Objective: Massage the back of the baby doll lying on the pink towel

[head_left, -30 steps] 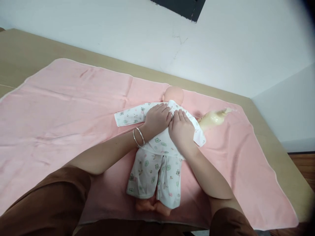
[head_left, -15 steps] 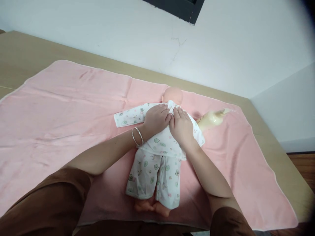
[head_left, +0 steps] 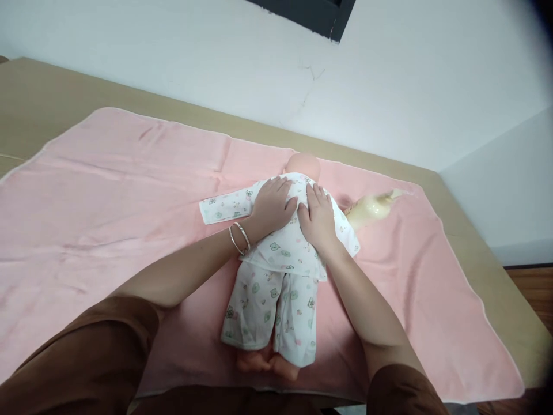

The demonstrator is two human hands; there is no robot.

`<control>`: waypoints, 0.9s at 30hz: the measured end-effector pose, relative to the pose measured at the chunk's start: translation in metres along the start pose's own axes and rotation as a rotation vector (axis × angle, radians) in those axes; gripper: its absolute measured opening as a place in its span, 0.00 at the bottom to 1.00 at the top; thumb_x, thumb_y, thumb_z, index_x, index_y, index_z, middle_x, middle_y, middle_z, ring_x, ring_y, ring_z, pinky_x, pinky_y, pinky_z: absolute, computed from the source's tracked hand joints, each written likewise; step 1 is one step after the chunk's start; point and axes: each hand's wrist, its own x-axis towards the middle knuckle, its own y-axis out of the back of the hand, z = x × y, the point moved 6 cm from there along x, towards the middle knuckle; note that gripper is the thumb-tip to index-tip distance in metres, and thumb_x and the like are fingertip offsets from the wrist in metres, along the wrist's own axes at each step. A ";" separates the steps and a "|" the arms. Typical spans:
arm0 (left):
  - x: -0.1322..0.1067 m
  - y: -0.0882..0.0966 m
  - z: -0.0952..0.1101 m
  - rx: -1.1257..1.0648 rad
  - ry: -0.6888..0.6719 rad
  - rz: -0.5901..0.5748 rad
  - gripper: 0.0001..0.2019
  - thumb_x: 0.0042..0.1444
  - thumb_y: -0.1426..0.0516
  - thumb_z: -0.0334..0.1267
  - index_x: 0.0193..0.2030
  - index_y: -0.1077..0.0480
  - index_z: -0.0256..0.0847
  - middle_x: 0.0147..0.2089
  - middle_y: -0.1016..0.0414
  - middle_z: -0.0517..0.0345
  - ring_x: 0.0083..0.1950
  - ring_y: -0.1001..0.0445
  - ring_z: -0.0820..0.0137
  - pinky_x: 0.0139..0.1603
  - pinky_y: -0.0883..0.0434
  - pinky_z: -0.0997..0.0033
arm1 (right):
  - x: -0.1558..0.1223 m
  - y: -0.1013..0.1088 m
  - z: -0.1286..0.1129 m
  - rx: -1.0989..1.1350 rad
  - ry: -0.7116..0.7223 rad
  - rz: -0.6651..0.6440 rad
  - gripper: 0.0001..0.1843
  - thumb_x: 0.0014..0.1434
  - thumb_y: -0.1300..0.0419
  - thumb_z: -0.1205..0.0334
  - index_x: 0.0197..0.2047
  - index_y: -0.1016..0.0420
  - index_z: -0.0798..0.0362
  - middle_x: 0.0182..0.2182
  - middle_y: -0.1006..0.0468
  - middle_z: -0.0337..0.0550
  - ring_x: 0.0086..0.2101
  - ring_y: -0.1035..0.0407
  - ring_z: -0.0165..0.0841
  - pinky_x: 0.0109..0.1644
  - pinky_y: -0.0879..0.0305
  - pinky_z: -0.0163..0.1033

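A baby doll (head_left: 303, 165) lies on its back on a pink blanket (head_left: 108, 184), dressed in a white printed shirt (head_left: 285, 248) and matching trousers (head_left: 268, 311). My left hand (head_left: 272, 204), with bracelets at the wrist, lies flat on the left side of the doll's chest, fingers stretched out. My right hand (head_left: 318, 216) rests flat on the right side of the chest, fingers together and extended. The two hands almost touch. One shirt sleeve (head_left: 224, 206) lies empty to the left. The doll's bare arm (head_left: 371, 206) sticks out to the right.
The blanket covers a beige table (head_left: 43, 92) that stands against a white wall (head_left: 389, 86). The doll's bare feet (head_left: 265, 362) point toward me at the near edge. A strip of wooden floor (head_left: 529, 288) shows at the right.
Both hands have slid slightly up the doll's chest toward its neck, and the fingers lie flatter on the shirt.
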 end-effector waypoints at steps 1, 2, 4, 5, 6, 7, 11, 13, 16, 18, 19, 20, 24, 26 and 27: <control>0.000 -0.001 -0.001 -0.008 -0.001 -0.004 0.23 0.63 0.52 0.40 0.60 0.33 0.29 0.62 0.29 0.37 0.66 0.34 0.52 0.69 0.38 0.47 | 0.000 0.000 0.000 0.002 -0.002 0.000 0.32 0.67 0.57 0.57 0.71 0.47 0.62 0.71 0.48 0.59 0.71 0.56 0.47 0.72 0.58 0.62; 0.001 -0.001 -0.001 -0.017 0.000 -0.006 0.22 0.63 0.52 0.40 0.60 0.33 0.30 0.62 0.30 0.37 0.66 0.34 0.52 0.69 0.39 0.47 | -0.001 0.000 -0.001 0.002 -0.001 0.001 0.32 0.67 0.57 0.57 0.71 0.47 0.61 0.71 0.48 0.59 0.71 0.56 0.47 0.72 0.59 0.62; 0.001 -0.003 -0.002 -0.030 0.005 -0.009 0.22 0.63 0.52 0.40 0.60 0.33 0.31 0.62 0.30 0.39 0.66 0.34 0.53 0.70 0.39 0.48 | -0.002 0.001 -0.003 0.001 0.002 0.003 0.32 0.67 0.57 0.57 0.71 0.47 0.61 0.71 0.47 0.59 0.70 0.55 0.47 0.72 0.59 0.61; 0.001 -0.003 -0.003 -0.033 0.008 -0.011 0.22 0.63 0.52 0.40 0.60 0.33 0.31 0.62 0.30 0.39 0.66 0.34 0.53 0.70 0.39 0.48 | -0.003 0.001 -0.003 -0.001 0.003 0.003 0.32 0.67 0.57 0.58 0.71 0.47 0.61 0.71 0.47 0.59 0.70 0.55 0.47 0.72 0.59 0.61; 0.002 -0.003 -0.003 -0.036 0.011 -0.014 0.22 0.63 0.52 0.40 0.60 0.33 0.31 0.62 0.29 0.39 0.66 0.34 0.54 0.69 0.39 0.49 | -0.003 0.002 -0.003 -0.002 0.003 0.002 0.32 0.67 0.57 0.58 0.71 0.47 0.61 0.71 0.47 0.59 0.70 0.55 0.47 0.72 0.59 0.61; 0.002 -0.003 -0.004 -0.039 0.012 -0.019 0.22 0.63 0.53 0.40 0.59 0.33 0.31 0.62 0.29 0.39 0.66 0.34 0.54 0.69 0.39 0.49 | -0.003 0.002 -0.004 -0.005 0.004 -0.001 0.32 0.67 0.57 0.58 0.71 0.47 0.61 0.71 0.47 0.58 0.70 0.55 0.47 0.72 0.59 0.61; 0.003 -0.003 -0.004 -0.063 0.019 -0.030 0.22 0.62 0.52 0.39 0.59 0.33 0.29 0.61 0.29 0.39 0.65 0.33 0.54 0.69 0.40 0.50 | -0.002 0.002 -0.003 -0.018 0.004 -0.010 0.32 0.67 0.57 0.58 0.71 0.47 0.62 0.71 0.47 0.59 0.70 0.55 0.46 0.73 0.60 0.59; 0.003 -0.003 -0.005 -0.072 0.030 -0.030 0.22 0.62 0.52 0.39 0.59 0.33 0.30 0.61 0.29 0.40 0.64 0.33 0.55 0.69 0.40 0.51 | -0.002 0.002 -0.004 -0.024 0.002 -0.016 0.32 0.68 0.57 0.58 0.71 0.47 0.63 0.71 0.47 0.60 0.70 0.55 0.46 0.73 0.60 0.58; 0.003 -0.003 -0.005 -0.085 0.041 -0.028 0.22 0.62 0.51 0.39 0.59 0.32 0.32 0.61 0.28 0.41 0.64 0.33 0.55 0.69 0.39 0.51 | -0.005 0.004 -0.007 -0.042 -0.007 -0.015 0.32 0.68 0.57 0.58 0.71 0.48 0.63 0.71 0.48 0.60 0.71 0.56 0.47 0.73 0.59 0.59; 0.003 -0.002 -0.005 -0.094 0.049 -0.028 0.22 0.61 0.51 0.39 0.58 0.32 0.31 0.60 0.28 0.41 0.64 0.33 0.56 0.69 0.39 0.52 | -0.008 0.011 -0.011 -0.090 -0.009 0.055 0.33 0.67 0.55 0.58 0.71 0.49 0.65 0.72 0.52 0.62 0.71 0.61 0.49 0.72 0.61 0.61; 0.003 -0.001 -0.005 -0.098 0.051 -0.031 0.22 0.61 0.51 0.39 0.58 0.32 0.31 0.60 0.28 0.41 0.64 0.33 0.56 0.69 0.39 0.52 | -0.010 0.016 -0.015 -0.119 -0.003 0.106 0.34 0.67 0.54 0.57 0.72 0.51 0.65 0.72 0.55 0.62 0.72 0.65 0.50 0.72 0.62 0.63; 0.003 -0.001 -0.005 -0.100 0.054 -0.032 0.22 0.61 0.51 0.39 0.58 0.32 0.31 0.60 0.28 0.41 0.63 0.33 0.56 0.69 0.39 0.52 | -0.012 0.021 -0.018 -0.141 0.010 0.153 0.35 0.67 0.53 0.56 0.72 0.53 0.65 0.73 0.57 0.62 0.72 0.68 0.50 0.72 0.64 0.64; 0.003 0.000 -0.005 -0.106 0.050 -0.025 0.21 0.62 0.50 0.40 0.58 0.32 0.32 0.59 0.27 0.43 0.63 0.33 0.56 0.68 0.38 0.52 | -0.016 0.026 -0.029 -0.104 0.084 0.174 0.36 0.68 0.54 0.55 0.73 0.57 0.64 0.73 0.60 0.61 0.72 0.73 0.46 0.73 0.65 0.64; 0.002 -0.001 -0.006 -0.111 0.051 -0.017 0.21 0.62 0.50 0.40 0.58 0.32 0.32 0.60 0.28 0.43 0.64 0.33 0.56 0.69 0.39 0.53 | -0.015 0.019 -0.029 -0.052 0.114 0.084 0.33 0.69 0.57 0.56 0.72 0.52 0.63 0.72 0.55 0.60 0.72 0.68 0.45 0.73 0.63 0.62; 0.002 -0.002 -0.007 -0.112 0.056 -0.015 0.21 0.63 0.51 0.40 0.58 0.32 0.32 0.60 0.28 0.43 0.64 0.33 0.56 0.69 0.39 0.52 | -0.014 0.014 -0.029 -0.030 0.125 0.033 0.31 0.70 0.59 0.56 0.71 0.49 0.63 0.72 0.51 0.59 0.72 0.65 0.44 0.73 0.63 0.61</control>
